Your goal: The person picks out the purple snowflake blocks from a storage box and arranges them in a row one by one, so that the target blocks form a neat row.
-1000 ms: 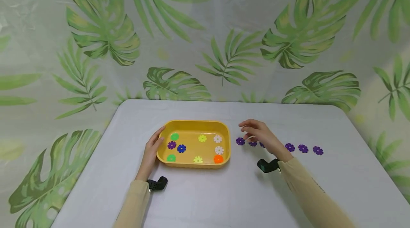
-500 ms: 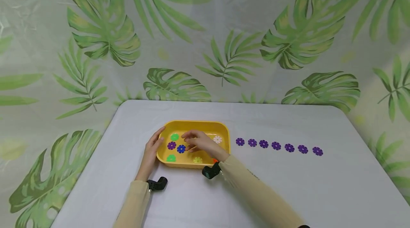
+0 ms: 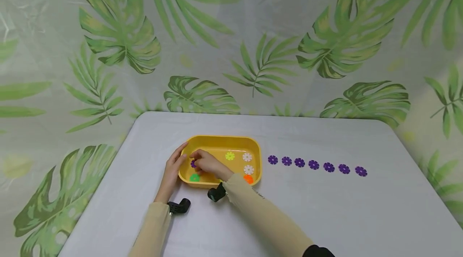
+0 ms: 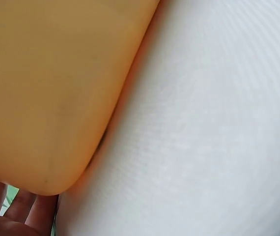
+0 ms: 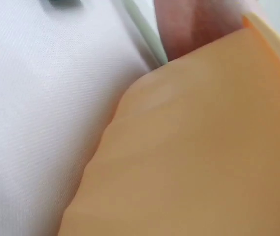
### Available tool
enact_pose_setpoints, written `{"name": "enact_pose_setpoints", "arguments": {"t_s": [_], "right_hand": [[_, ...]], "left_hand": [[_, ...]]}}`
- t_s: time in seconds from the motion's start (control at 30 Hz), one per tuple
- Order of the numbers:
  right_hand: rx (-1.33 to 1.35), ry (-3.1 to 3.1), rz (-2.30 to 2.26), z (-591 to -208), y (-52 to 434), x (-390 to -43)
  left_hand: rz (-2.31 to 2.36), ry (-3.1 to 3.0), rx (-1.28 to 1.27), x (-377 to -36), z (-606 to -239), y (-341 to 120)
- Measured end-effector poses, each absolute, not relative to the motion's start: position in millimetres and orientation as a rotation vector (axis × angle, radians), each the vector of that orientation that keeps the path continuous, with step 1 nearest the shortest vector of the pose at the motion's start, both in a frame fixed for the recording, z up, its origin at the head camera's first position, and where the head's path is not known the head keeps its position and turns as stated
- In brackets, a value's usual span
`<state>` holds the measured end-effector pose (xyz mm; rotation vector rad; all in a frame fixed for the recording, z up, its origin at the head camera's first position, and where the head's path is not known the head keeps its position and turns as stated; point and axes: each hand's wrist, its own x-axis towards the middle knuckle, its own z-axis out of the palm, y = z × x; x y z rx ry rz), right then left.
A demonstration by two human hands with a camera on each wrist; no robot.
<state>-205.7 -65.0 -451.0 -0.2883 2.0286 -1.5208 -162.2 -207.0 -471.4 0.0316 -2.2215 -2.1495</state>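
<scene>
My left hand (image 3: 171,172) holds the left end of the yellow tray (image 3: 224,185), its thumb near the rim; in the left wrist view, fingers (image 4: 39,214) lie against the tray's end wall (image 4: 56,98). Over the left part of the tray is my right hand (image 3: 209,164), index finger and thumb bent apart around a purple snowflake disc (image 3: 193,163) that shows between them. A green disc (image 3: 194,177) lies just below this hand. The blue disc and another green one are hidden under it. The right wrist view is mostly filled by the tray's outer wall (image 5: 189,147).
Still in the tray are a yellow disc (image 3: 229,156), two white discs (image 3: 247,156) and an orange disc (image 3: 248,179). Right of it, several purple discs (image 3: 313,164) form a row on the white-covered table (image 3: 325,209). A leaf-print cloth (image 3: 253,28) hangs behind.
My right hand has moved left from above the purple row into the tray, then farther left to the purple disc there. The left hand stays at the tray's end.
</scene>
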Motion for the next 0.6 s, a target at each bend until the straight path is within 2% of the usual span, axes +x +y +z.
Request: {"name": "enact_pose_setpoints", "arguments": {"t_s": [0.6], "right_hand": [[-0.367, 2.131, -1.353, -453.3, -71.1, -213.1]], "left_hand": [[-2.157, -2.214, 0.019, -161.7, -471.3, -207.3]]}}
